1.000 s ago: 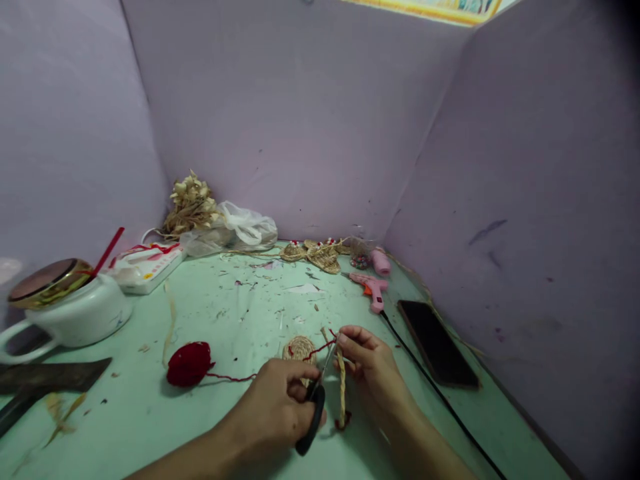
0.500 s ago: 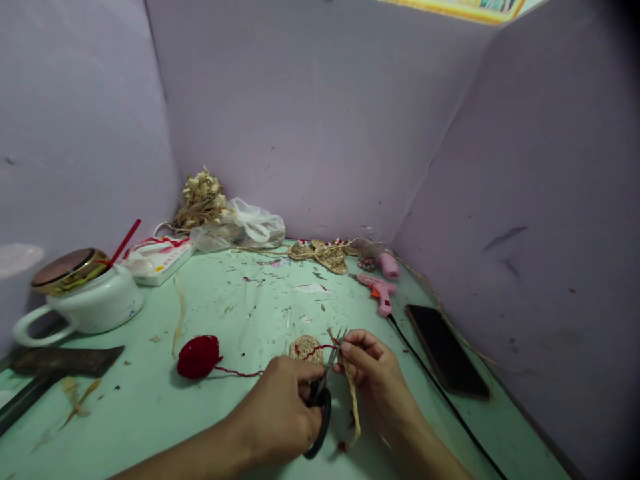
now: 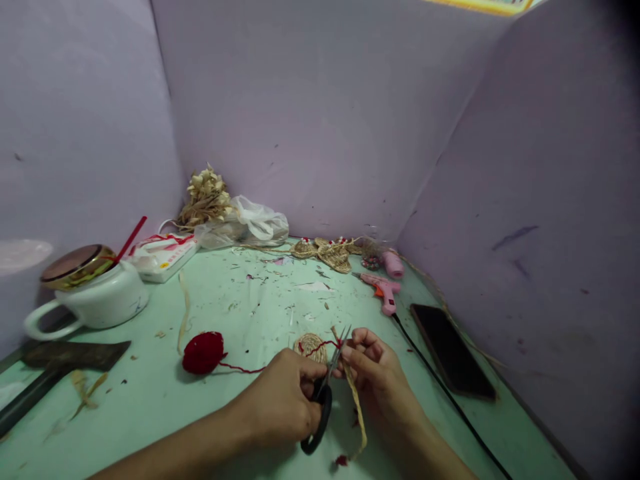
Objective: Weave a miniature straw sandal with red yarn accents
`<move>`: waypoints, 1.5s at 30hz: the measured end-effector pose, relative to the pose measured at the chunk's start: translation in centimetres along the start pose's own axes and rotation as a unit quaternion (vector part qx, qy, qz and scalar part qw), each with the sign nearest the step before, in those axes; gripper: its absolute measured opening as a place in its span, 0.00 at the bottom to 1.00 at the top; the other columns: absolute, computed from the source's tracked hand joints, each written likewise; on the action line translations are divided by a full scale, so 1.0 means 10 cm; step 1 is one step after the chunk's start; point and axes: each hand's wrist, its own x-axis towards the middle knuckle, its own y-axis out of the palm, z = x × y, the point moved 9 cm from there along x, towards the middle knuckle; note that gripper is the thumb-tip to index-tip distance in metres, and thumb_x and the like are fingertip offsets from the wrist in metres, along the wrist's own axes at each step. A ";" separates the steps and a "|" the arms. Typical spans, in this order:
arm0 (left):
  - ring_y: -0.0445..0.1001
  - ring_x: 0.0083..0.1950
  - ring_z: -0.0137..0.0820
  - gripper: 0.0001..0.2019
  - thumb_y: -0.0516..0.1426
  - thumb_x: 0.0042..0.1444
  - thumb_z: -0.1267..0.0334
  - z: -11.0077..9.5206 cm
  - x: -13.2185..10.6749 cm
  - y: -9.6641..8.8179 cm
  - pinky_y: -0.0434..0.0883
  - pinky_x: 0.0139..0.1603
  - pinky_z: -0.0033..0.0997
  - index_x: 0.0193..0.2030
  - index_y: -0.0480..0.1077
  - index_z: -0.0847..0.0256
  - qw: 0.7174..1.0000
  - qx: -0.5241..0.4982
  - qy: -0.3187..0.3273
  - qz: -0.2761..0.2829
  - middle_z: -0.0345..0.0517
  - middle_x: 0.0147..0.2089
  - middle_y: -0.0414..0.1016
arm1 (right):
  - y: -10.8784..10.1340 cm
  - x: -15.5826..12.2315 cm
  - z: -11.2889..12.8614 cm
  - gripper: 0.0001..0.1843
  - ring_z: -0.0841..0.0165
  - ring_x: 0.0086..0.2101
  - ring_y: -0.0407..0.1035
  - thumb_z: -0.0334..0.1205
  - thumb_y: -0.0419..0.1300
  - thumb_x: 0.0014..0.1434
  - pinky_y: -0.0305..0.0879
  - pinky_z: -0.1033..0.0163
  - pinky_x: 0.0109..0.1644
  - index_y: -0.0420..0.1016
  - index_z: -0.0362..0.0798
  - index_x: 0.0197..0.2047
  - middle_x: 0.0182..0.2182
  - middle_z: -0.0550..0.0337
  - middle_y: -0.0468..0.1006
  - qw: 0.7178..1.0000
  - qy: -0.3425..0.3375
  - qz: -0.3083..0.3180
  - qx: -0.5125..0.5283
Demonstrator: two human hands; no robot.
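Observation:
My left hand (image 3: 287, 393) is closed around black-handled scissors (image 3: 323, 407), whose blades point up and lie close to the fingertips of my right hand (image 3: 377, 370). That right hand pinches a braided straw cord (image 3: 357, 407), with red yarn around its upper part; the cord hangs down to a red tip near the table. From a red yarn ball (image 3: 203, 353) on the left, a strand runs behind my left hand and up to the cord. Partly hidden by my left hand, a coiled straw disc (image 3: 311, 347) lies on the table.
A pink glue gun (image 3: 383, 290), its black cable and a phone (image 3: 453, 350) lie on the right. At left stand a white mug (image 3: 103, 300) and a hammer-like tool (image 3: 75, 357). Along the back are a plastic bag (image 3: 257, 223), woven straw pieces (image 3: 335, 255) and a pink spool (image 3: 393, 265).
The whole view has shifted slightly. Both hands keep nearly the same pose, with the scissors blades still beside the cord and red yarn.

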 end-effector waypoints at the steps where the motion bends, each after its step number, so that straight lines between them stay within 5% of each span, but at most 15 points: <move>1: 0.58 0.21 0.19 0.05 0.54 0.35 0.75 0.00 0.00 -0.01 0.57 0.22 0.20 0.23 0.67 0.66 1.000 0.002 -0.004 0.003 0.34 0.20 0.60 | 0.02 0.00 0.00 0.18 0.75 0.16 0.66 0.34 0.67 0.39 0.60 0.71 0.21 0.59 0.49 0.28 0.16 0.71 0.68 1.000 -0.004 0.012 0.000; 13: 0.63 0.19 0.24 0.08 0.52 0.31 0.75 0.26 -0.07 -0.04 0.57 0.17 0.22 0.24 0.64 0.64 0.990 0.049 -0.135 -0.018 0.37 0.19 0.64 | 0.14 -0.05 0.04 0.21 0.73 0.16 0.65 0.33 0.65 0.41 0.60 0.69 0.20 0.52 0.50 0.28 0.20 0.70 0.69 0.998 -0.001 0.053 -0.016; 19: 0.61 0.20 0.21 0.06 0.53 0.31 0.75 0.15 -0.06 -0.02 0.57 0.19 0.21 0.20 0.60 0.63 0.995 0.065 -0.079 0.017 0.35 0.20 0.62 | 0.17 -0.06 0.04 0.22 0.75 0.17 0.64 0.31 0.65 0.40 0.61 0.69 0.22 0.52 0.51 0.29 0.19 0.71 0.68 0.997 0.015 0.066 -0.020; 25: 0.64 0.18 0.25 0.09 0.52 0.29 0.75 0.38 -0.07 -0.05 0.60 0.15 0.24 0.22 0.61 0.63 0.984 0.058 -0.166 -0.006 0.37 0.19 0.63 | 0.18 -0.07 0.04 0.22 0.74 0.16 0.63 0.32 0.65 0.40 0.63 0.68 0.21 0.51 0.51 0.28 0.18 0.72 0.66 0.997 0.017 0.072 -0.033; 29: 0.66 0.18 0.27 0.12 0.51 0.28 0.76 0.34 -0.08 0.00 0.63 0.16 0.26 0.25 0.63 0.63 0.981 0.024 -0.192 -0.015 0.38 0.18 0.65 | 0.17 -0.05 0.06 0.22 0.73 0.16 0.64 0.32 0.65 0.40 0.63 0.67 0.21 0.51 0.51 0.29 0.18 0.71 0.68 0.997 0.021 0.073 -0.031; 31: 0.65 0.18 0.26 0.13 0.53 0.30 0.75 0.25 -0.04 -0.11 0.63 0.16 0.25 0.28 0.65 0.64 0.985 0.027 -0.168 -0.033 0.38 0.19 0.66 | 0.14 -0.04 0.06 0.22 0.74 0.17 0.65 0.32 0.66 0.40 0.63 0.69 0.22 0.53 0.50 0.29 0.19 0.70 0.69 0.997 0.028 0.063 -0.023; 34: 0.64 0.18 0.23 0.14 0.55 0.35 0.71 0.06 0.03 -0.59 0.60 0.17 0.22 0.34 0.67 0.66 0.982 0.084 -0.093 -0.145 0.37 0.20 0.66 | 0.07 -0.01 0.05 0.21 0.75 0.19 0.67 0.32 0.67 0.40 0.64 0.70 0.24 0.56 0.50 0.31 0.21 0.69 0.71 0.998 0.039 0.040 -0.007; 37: 0.65 0.19 0.24 0.18 0.54 0.41 0.67 0.02 0.05 -1.06 0.58 0.15 0.20 0.43 0.65 0.66 0.952 0.168 -0.070 -0.245 0.37 0.21 0.65 | -0.01 0.04 0.05 0.19 0.75 0.21 0.68 0.32 0.67 0.41 0.68 0.69 0.29 0.60 0.48 0.32 0.22 0.68 0.72 0.999 0.036 0.010 0.014; 41: 0.68 0.20 0.29 0.19 0.50 0.48 0.63 0.09 0.06 -1.18 0.59 0.18 0.24 0.48 0.63 0.65 0.909 0.309 -0.083 -0.269 0.39 0.20 0.66 | -0.10 0.09 0.01 0.18 0.74 0.23 0.70 0.31 0.67 0.40 0.68 0.69 0.30 0.63 0.47 0.32 0.22 0.66 0.73 0.999 0.034 -0.019 0.026; 45: 0.72 0.33 0.38 0.14 0.49 0.50 0.63 -0.14 0.00 -1.07 0.63 0.28 0.31 0.44 0.65 0.58 0.750 0.586 -0.038 -0.303 0.48 0.32 0.72 | -0.15 0.11 -0.03 0.16 0.73 0.22 0.71 0.30 0.68 0.39 0.68 0.70 0.28 0.65 0.45 0.30 0.21 0.64 0.73 0.998 0.045 -0.030 0.028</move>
